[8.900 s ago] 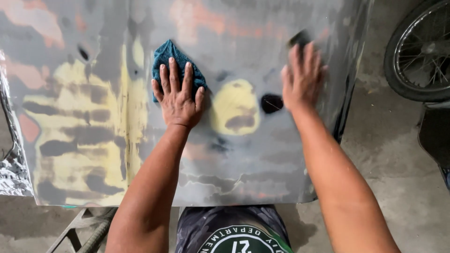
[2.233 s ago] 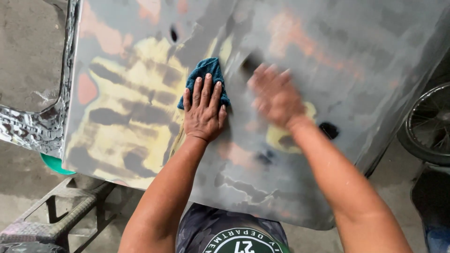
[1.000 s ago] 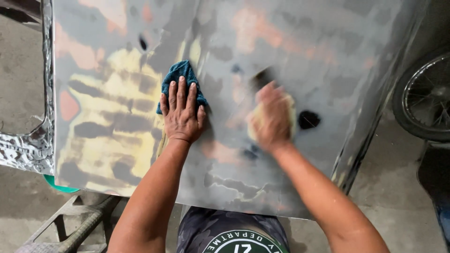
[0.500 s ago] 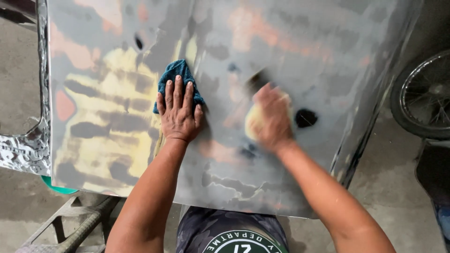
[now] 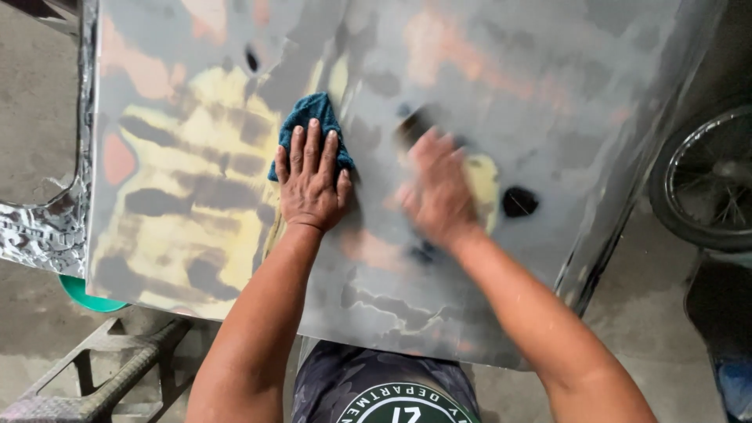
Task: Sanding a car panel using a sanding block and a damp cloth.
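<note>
Bare concrete floor [image 5: 39,117] surrounds a large metal car panel [image 5: 486,298], which lies almost flat on a metal stand [image 5: 117,368], so the person can lean over it and press from above. Its grey surface carries wide yellow filler patches [image 5: 180,211] and some orange spots. The left hand [image 5: 312,184] lies flat with the fingers spread, pressing a dark teal cloth [image 5: 312,117] against the panel; the cloth is kept ready under the palm, near the worked place. The right hand [image 5: 437,192] is blurred, so whether it is closed on a sanding piece cannot be told; it rests on a yellow patch, just beside a small dark hole [image 5: 519,201]. A spoked wheel [image 5: 709,180] stands at the right, apart from the panel.
</note>
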